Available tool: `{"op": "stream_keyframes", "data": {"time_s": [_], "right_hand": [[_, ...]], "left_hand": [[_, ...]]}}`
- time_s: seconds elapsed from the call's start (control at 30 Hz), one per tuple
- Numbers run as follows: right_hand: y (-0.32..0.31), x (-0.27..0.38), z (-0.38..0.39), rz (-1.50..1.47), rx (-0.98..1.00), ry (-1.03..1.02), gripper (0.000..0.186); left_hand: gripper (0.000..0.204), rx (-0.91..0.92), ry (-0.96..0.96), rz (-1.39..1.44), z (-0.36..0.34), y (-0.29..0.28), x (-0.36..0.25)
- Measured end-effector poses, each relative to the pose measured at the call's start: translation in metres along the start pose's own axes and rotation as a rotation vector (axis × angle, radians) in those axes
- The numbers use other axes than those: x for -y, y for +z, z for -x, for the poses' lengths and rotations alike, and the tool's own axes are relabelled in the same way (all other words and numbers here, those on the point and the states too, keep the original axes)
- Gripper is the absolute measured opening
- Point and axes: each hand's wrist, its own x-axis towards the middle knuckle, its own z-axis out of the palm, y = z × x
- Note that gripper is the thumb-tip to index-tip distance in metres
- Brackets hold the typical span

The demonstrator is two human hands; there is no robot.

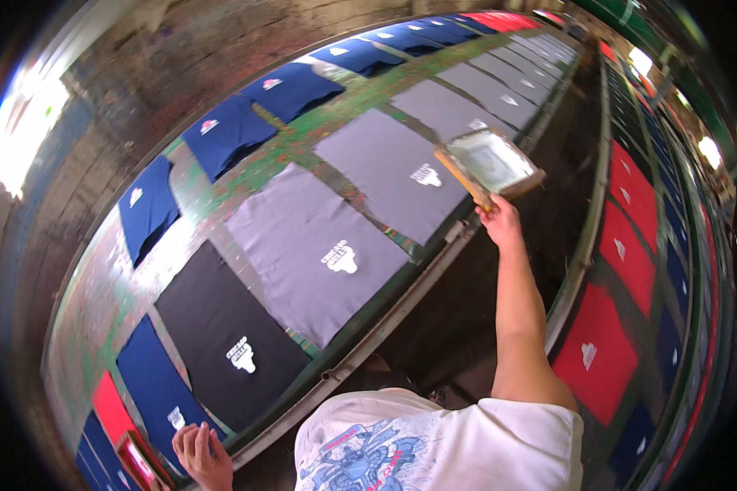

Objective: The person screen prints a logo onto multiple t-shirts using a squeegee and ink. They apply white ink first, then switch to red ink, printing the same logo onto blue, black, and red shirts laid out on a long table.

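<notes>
My right hand (499, 219) reaches out over the long table's near edge, its fingers closed round one side of a wooden-framed printing screen (493, 162). Whitish ink smears the screen's mesh, and it is tilted above the gap beside the table. At lower left my left hand (202, 457) holds nothing, its fingers loosely apart near a navy cloth panel (149, 360). Beside that hand is a second, smaller framed screen (142, 463), partly cut off. A black panel (213, 315) and grey panels (291, 233) lie flat, each with a white print near the table edge.
The long table (98, 303) curves away with more navy panels (225, 135) along its far side. A metal rail (385, 325) runs along its near edge. Across a dark aisle (549, 229) stands another table with red panels (598, 352). A worn wall (164, 65) rises behind.
</notes>
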Motion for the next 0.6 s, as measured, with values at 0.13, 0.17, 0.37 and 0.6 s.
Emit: {"op": "stream_keyframes", "data": {"time_s": [0.13,0.17,0.37,0.6], "right_hand": [[-0.018,-0.011,-0.020,0.008,0.038,0.060,0.046],[-0.023,-0.011,-0.024,0.000,0.059,0.065,0.045],[-0.047,-0.012,-0.042,0.080,-0.033,0.123,0.045],[-0.080,-0.018,-0.052,0.210,-0.144,0.116,0.050]], "left_hand": [[0.025,-0.020,-0.045,-0.022,0.006,0.000,-0.003],[0.028,-0.019,-0.075,-0.004,0.007,0.001,-0.004],[0.031,-0.012,-0.150,-0.006,0.023,-0.005,-0.006],[0.060,0.104,-0.369,-0.115,0.086,-0.003,0.020]]}}
